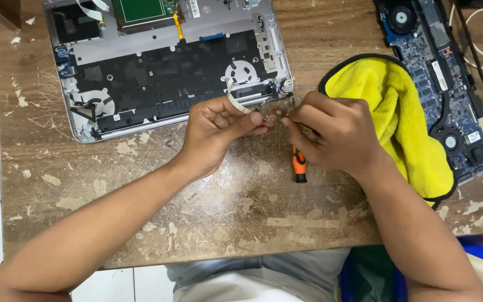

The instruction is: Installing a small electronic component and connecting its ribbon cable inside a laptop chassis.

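While the opened laptop shell (169, 67) lies on the worktop (225, 212), a small part (272, 116), possibly a circuit board, is pinched between left hand (219, 131) and right hand (331, 131), both grips closed on it.

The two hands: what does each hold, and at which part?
The left hand pinches a small part with a pale ribbon cable at its end. The right hand grips an orange-handled screwdriver high on its handle.

A small brownish part (273, 116) is pinched between the fingertips of both hands, with a pale flat ribbon cable (237, 101) curving up from the left fingers.
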